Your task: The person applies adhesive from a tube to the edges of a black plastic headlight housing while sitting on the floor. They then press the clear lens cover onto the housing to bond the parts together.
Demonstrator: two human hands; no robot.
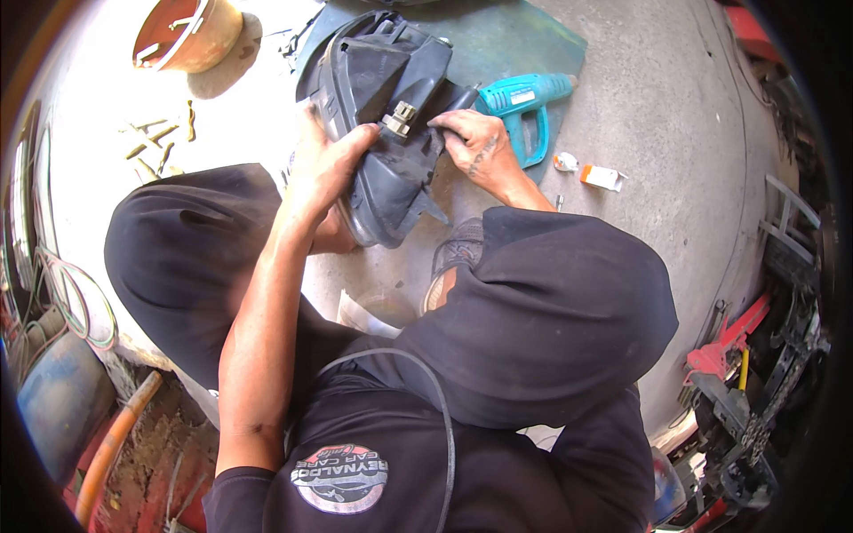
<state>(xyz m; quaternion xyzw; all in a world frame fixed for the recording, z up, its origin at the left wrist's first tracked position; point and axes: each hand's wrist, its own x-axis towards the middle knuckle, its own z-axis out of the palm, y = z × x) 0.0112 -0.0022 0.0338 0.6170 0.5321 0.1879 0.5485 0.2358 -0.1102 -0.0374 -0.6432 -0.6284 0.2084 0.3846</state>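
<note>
A black car headlight assembly [382, 178] is tilted up in front of me, its back side facing me. A light-coloured bulb connector [400, 118] stands out from the middle of its back. My left hand [330, 160] clasps the left edge of the assembly, thumb over its back. At the right side, my right hand [480, 147] is closed, fingertips and thumb pinched by a small dark part against the housing; what exactly they grip is partly hidden. Just beyond that hand, a teal heat gun [511, 96] lies on its side.
Under the heat gun is a dark green mat [564, 44]. A small orange-and-white box [602, 178] and a small white item [565, 162] lie right of my hand. A rusty bucket [209, 44] and scattered metal pieces [153, 140] are at left. Red and black parts [733, 342] crowd the right.
</note>
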